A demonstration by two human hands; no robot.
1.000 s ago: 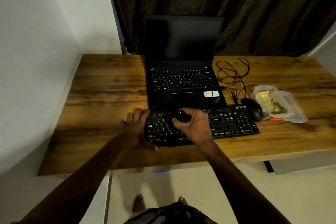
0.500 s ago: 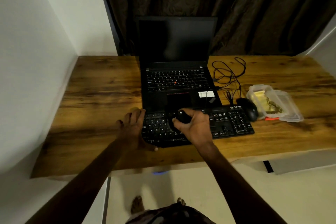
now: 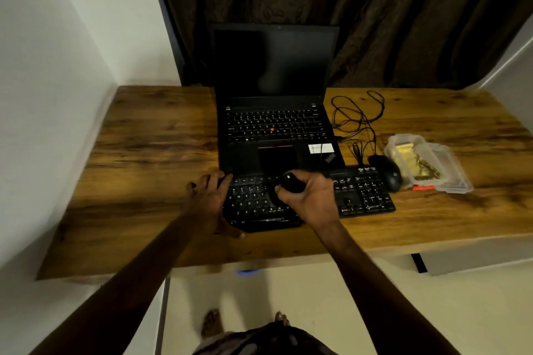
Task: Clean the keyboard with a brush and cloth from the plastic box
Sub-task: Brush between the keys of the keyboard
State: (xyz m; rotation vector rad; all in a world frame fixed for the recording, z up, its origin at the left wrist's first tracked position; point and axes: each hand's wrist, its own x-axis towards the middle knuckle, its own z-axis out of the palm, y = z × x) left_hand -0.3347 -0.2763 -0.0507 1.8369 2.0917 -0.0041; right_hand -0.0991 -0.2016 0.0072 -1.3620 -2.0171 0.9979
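A black keyboard [image 3: 363, 196] lies on the wooden desk [image 3: 144, 158] in front of a laptop. My left hand [image 3: 210, 196] clasps the keyboard's left end, fingers over the far edge and thumb at the near edge. My right hand [image 3: 311, 196] is closed around a black brush [image 3: 291, 183] held over the keys in the middle of the keyboard. The clear plastic box [image 3: 427, 164] stands at the right with a yellowish cloth [image 3: 409, 155] inside.
An open black laptop [image 3: 274, 124] with a dark screen sits just behind the keyboard. A black mouse [image 3: 388, 171] and tangled cables [image 3: 357, 118] lie between the laptop and the box. Walls close the left side; dark curtains hang behind.
My hands stay on the keyboard; the right hand with the brush shifts only slightly over the middle keys. The camera view has drifted a little.
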